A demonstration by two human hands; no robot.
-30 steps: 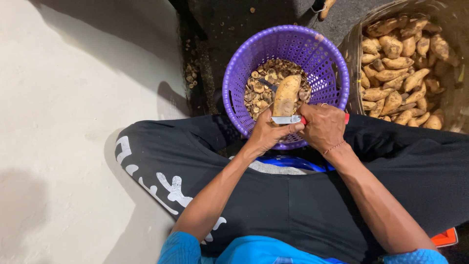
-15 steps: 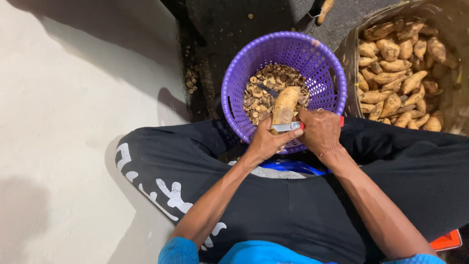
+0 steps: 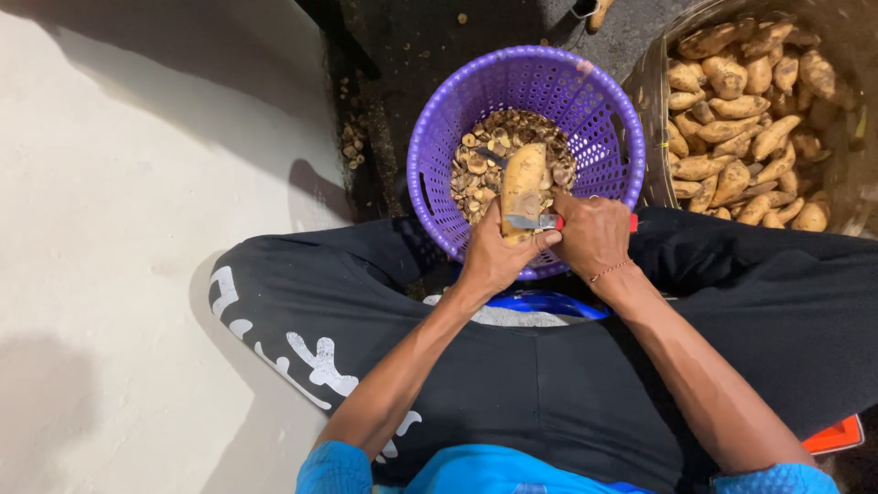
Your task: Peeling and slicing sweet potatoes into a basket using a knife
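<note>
Pale concrete floor (image 3: 119,229) fills the left of your view, and a dark, dirty strip of ground (image 3: 393,55) runs up the middle beside it. You are seated with your legs spread in black trousers (image 3: 549,393) that carry a white pattern on your left leg.

Between your knees stands a purple perforated basket (image 3: 439,137), its bottom covered with brown peelings and cut bits (image 3: 485,155). Your left hand (image 3: 494,261) is clenched around the lower end of a long, pale yellow sweet potato (image 3: 523,183), which you hold upright over the near side of the basket, its top end leaning out above the peelings. Your right hand (image 3: 594,233) is closed on a small knife with a red handle (image 3: 631,222); the red shows at both sides of your fist. The metal blade (image 3: 526,221) lies crosswise against the potato, just above your left thumb, touching its skin. Your two hands are touching each other at the basket's near rim.

To the right of the basket, just beside it, sits a larger round tub (image 3: 654,119) piled with unpeeled, brownish sweet potatoes (image 3: 741,119). A blue rim (image 3: 544,302) shows just below your wrists, between your legs. At the lower right edge an orange corner (image 3: 837,434) of some flat thing pokes out from behind your right leg.
</note>
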